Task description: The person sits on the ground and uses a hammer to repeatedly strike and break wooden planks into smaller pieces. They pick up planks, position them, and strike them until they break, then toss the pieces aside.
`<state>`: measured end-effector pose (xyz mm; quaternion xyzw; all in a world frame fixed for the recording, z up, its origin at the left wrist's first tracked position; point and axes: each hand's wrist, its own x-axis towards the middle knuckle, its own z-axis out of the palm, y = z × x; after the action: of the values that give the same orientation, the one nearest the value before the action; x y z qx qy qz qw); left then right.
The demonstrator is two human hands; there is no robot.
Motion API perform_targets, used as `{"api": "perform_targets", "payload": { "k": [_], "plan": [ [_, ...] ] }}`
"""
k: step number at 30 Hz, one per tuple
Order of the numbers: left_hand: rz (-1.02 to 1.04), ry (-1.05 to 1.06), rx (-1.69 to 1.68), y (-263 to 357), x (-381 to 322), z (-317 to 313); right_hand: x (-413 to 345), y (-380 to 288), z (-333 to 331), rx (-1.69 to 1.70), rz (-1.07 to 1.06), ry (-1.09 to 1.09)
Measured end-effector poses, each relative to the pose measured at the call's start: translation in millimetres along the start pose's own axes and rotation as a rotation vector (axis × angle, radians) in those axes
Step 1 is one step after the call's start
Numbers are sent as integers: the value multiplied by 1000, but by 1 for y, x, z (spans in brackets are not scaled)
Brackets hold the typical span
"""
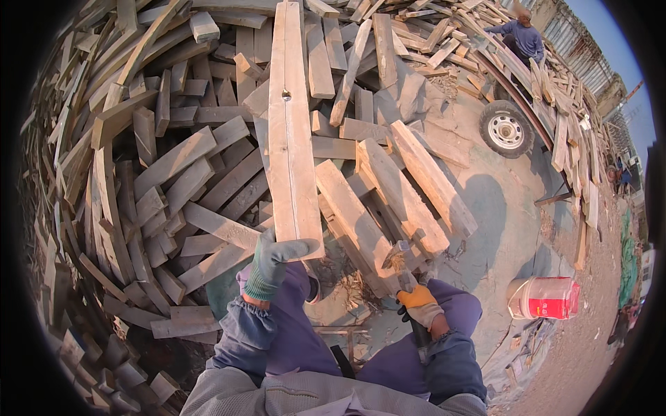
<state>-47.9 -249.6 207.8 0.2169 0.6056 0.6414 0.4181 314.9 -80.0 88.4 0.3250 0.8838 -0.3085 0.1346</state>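
My left hand [278, 256], in a grey-green knit glove, grips the near end of a long wooden plank [293, 171]. The plank points away from me and has a lengthwise crack and a hole in its upper part. In an orange and white glove, my right hand [420, 307] is closed around the dark handle of a tool [399, 260], whose metal head lies over the near end of a thick timber [356, 223]. I cannot tell the tool's exact kind. More timbers [406, 197] lie side by side, slanting, just right of the plank.
A large heap of wood offcuts [177, 151] fills the left and far side. At the right are a wheel [506, 129] under a wood-laden cart, and a red and white bucket [551, 297] on its side. Another person [523, 39] is at the far right, beyond the cart.
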Motion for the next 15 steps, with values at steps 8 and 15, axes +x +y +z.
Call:
{"api": "perform_targets", "payload": {
  "k": [8,15],
  "plan": [
    [157,-268,71,-65,-121,32,21,5,34,308,193,181],
    [31,-424,398,-73,-112,46,19,14,34,360,229,225]
  ]
}}
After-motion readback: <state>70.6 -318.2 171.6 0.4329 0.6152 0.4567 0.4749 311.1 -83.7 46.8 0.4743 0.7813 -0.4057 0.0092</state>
